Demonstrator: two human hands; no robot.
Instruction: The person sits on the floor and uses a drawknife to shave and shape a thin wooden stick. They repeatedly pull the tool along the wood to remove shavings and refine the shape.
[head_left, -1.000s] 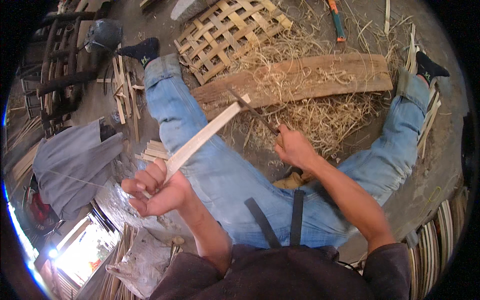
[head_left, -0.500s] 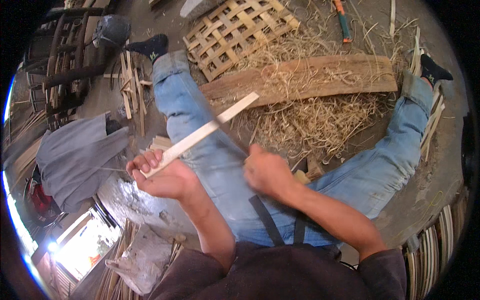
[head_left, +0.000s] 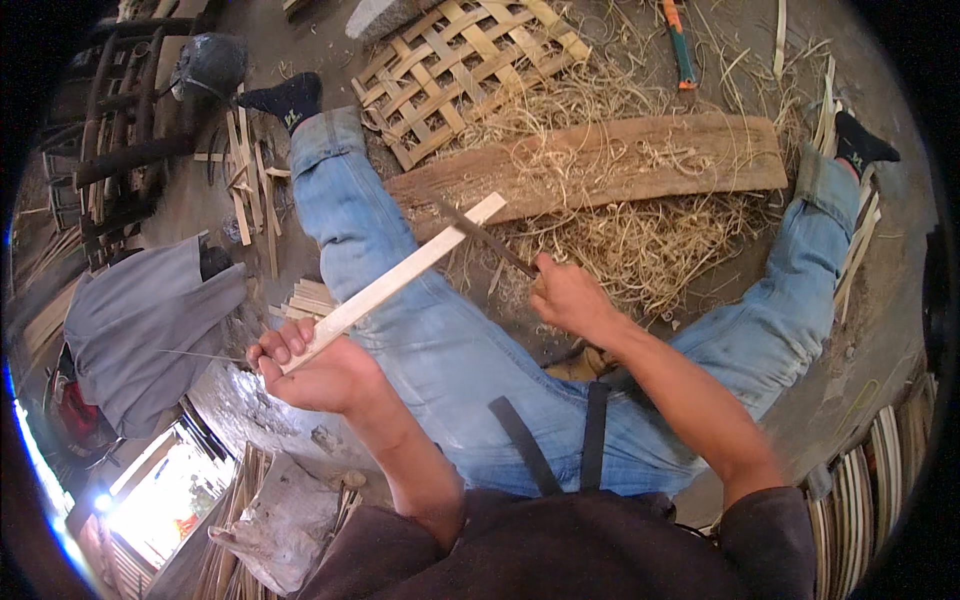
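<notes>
My left hand (head_left: 318, 368), left of the frame's middle and a little below it, is clamped on the lower end of a pale wooden strip (head_left: 390, 286), the fingers curled over it and the palm turned up. The strip slants from that grip toward the upper middle of the frame, passing over one leg of my blue jeans (head_left: 440, 345), and its far end is free. A thin strand (head_left: 205, 354) sticks out leftward beside my fingers.

My right hand (head_left: 572, 300), just right of centre, is closed around a dark knife (head_left: 500, 250) (my fist hides the handle). Its narrow blade points to the upper left and crosses the strip near the far end; whether the edge is biting into the wood, I can't tell.

Beyond the blade, a curved wooden board (head_left: 745, 150) spans the upper middle of the frame between my spread legs, with curly shavings (head_left: 660, 250) scattered over it and heaped below it. A woven panel (head_left: 440, 68) lies at the top, left of centre, and a tool with an orange and green handle (head_left: 682, 55) lies at the upper right. Short strips (head_left: 308, 300) are stacked beside my leg at left, near a grey cloth (head_left: 150, 330), and long slats (head_left: 860, 500) stand at the lower right.
</notes>
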